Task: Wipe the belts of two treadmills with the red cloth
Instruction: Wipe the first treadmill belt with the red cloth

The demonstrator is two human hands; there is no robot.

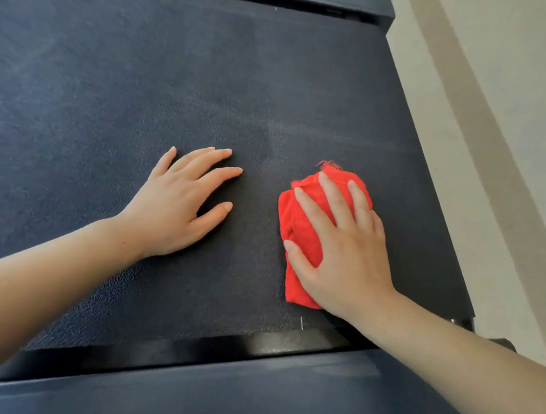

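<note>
The red cloth (300, 223) is a bright, bunched wad with soft folds and a tuft of frayed threads at its far edge. It lies on the dark, pebbled treadmill belt (142, 89), toward the belt's right end and close to its near edge. The right hand (345, 249) presses flat on top of it, fingers (330, 196) straight and spread, the thumb lying along the cloth's left side. The left hand (176, 206) rests palm-down on bare belt just beside the cloth, its fingers apart and holding nothing. Faint pale streaks cross the belt beyond the hands. The palm hides much of the cloth, so its full outline cannot be made out. The belt runs out of view on the left, and the near side rail (244, 390) is cut off below.
</note>
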